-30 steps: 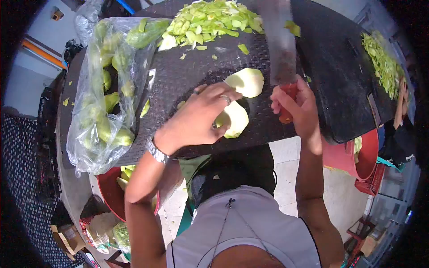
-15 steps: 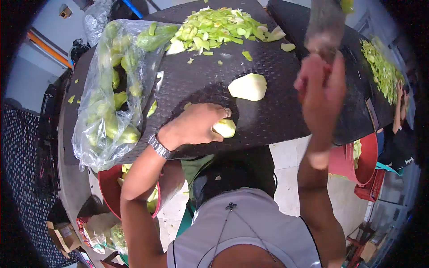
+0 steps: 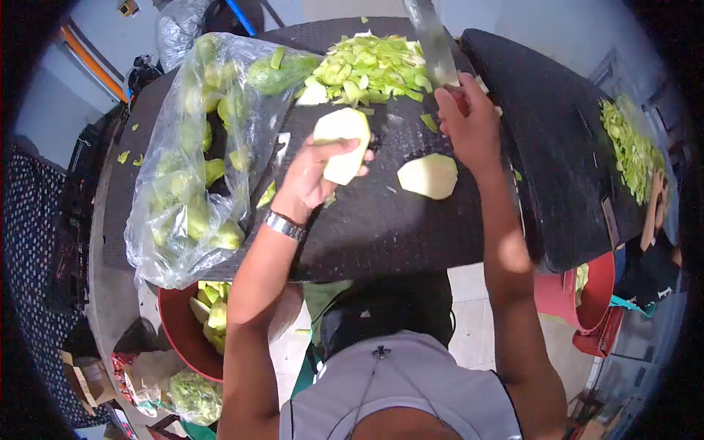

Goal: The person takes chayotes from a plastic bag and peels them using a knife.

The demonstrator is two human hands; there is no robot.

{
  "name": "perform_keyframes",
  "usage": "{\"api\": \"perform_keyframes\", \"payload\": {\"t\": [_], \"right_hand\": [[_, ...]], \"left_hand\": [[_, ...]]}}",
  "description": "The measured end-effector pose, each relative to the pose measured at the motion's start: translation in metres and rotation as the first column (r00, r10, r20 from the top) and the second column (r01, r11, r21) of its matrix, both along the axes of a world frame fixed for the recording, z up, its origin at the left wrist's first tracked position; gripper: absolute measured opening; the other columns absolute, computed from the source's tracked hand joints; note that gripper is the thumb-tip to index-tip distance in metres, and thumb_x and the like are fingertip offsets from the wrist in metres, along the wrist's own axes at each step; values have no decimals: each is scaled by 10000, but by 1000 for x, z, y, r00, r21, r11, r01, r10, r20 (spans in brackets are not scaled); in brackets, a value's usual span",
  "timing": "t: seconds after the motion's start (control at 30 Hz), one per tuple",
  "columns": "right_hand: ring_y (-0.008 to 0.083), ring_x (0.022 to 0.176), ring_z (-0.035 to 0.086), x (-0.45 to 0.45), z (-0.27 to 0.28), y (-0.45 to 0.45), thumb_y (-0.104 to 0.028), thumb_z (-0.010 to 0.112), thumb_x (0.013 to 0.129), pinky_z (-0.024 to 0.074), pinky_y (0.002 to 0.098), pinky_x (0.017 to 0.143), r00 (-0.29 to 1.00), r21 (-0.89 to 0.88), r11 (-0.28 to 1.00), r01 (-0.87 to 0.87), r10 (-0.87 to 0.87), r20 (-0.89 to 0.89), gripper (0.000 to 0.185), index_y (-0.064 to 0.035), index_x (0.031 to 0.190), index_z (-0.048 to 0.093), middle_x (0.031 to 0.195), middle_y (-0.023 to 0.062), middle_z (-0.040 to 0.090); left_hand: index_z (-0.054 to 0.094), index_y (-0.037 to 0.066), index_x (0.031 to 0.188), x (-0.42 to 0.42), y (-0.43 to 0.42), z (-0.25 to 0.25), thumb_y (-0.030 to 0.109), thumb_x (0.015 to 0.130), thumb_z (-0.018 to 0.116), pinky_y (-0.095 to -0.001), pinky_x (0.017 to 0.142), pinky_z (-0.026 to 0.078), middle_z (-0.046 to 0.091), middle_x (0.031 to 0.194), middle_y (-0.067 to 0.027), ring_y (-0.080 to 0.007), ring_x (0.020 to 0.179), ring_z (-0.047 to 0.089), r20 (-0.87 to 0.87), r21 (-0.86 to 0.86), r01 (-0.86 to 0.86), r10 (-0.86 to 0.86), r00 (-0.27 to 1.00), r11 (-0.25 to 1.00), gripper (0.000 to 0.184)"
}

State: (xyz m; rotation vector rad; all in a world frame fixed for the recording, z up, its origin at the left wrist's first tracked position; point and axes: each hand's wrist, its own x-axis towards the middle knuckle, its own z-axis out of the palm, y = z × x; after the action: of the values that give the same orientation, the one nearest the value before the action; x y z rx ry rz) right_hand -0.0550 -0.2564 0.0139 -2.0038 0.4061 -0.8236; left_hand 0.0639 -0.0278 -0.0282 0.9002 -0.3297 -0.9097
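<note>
Bright, uneven illumination is recorded, with the cut faces overexposed. Shadows are cast across the counter (image 3: 367, 253). Glare is produced on the plastic bag (image 3: 172, 253). Edges are barrel-distorted and darkened.

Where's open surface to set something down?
Dark mat: patch between the loose pale piece and the near edge. Black board: its middle, right of the right hand. Crowded: far side, green cuttings and knife; left, plastic bag.

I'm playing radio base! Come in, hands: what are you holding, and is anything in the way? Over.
Left hand holding pale, peeled vegetable piece. Right hand holding long metal-bladed knife. Possibly in the way: second pale, peeled piece on dark textured tabletop.
</note>
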Motion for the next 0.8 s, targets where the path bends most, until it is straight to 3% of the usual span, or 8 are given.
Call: {"api": "perform_keyframes", "payload": {"t": [0.07,0.17,0.2,0.3,0.47,0.57,0.67,0.8], "right_hand": [[110,615,595,14,-8,-4,-247,667,972,495,312,602,992,11,998,-65,63,108,271,-49,1154,637,731,31,643],[201,647,670,27,-11,-2,-258,679,954,520,359,627,933,184,957,-224,265,-243,279,-72,1160,647,722,94,683],[339,694,712,30,-15,3,-310,673,962,542,433,666,939,-109,971,-211,170,-300,272,-76,1099,648,738,179,701],[425,739,702,20,-13,23,-358,676,960,546,505,705,943,-334,921,-201,89,-322,287,-83,1015,619,766,212,701],[400,739,726,14,-4,47,-716,663,857,554,516,694,886,-444,824,-352,140,-443,676,-58,983,571,745,154,701],[376,683,701,18,-19,46,-553,750,866,523,462,615,921,-532,786,-317,121,-370,532,-80,974,531,712,120,673],[363,682,705,18,-13,48,-579,751,856,540,446,618,921,-520,788,-331,148,-362,552,-87,957,522,731,104,686],[395,791,737,25,-11,28,-767,616,855,556,526,756,894,-493,819,-294,52,-446,718,-54,944,623,787,141,725]], "left_hand": [[584,17,1290,1,-12,4,-32,845,756,-366,625,615,703,1040,-134,-236,837,732,46,24,24,-25,999,999,480],[586,28,1259,-1,-22,-2,-33,833,777,-355,610,609,706,1000,-120,-220,809,728,194,56,-2,-9,981,998,471],[587,28,1227,0,-22,-3,-31,831,787,-345,602,603,709,975,-108,-208,794,722,225,63,-5,-9,974,998,448],[592,29,1216,0,-17,-1,-23,840,784,-334,601,602,714,980,-104,-197,776,716,302,103,-80,45,952,991,426],[567,-2,1295,-4,-17,-11,-43,882,683,-337,633,621,705,1106,-140,-228,874,722,358,126,-184,128,925,975,431],[544,-24,1336,-7,-21,-18,-77,895,602,-361,669,640,686,1169,-164,-256,948,718,377,65,-240,199,905,969,448],[531,-14,1344,-9,-23,-23,-77,896,632,-357,670,637,690,1151,-158,-244,934,716,386,13,-268,243,890,963,463],[522,11,1337,-11,-17,-10,-43,889,724,-320,643,623,705,1088,-126,-196,868,717,426,95,-242,180,887,966,495]]}}
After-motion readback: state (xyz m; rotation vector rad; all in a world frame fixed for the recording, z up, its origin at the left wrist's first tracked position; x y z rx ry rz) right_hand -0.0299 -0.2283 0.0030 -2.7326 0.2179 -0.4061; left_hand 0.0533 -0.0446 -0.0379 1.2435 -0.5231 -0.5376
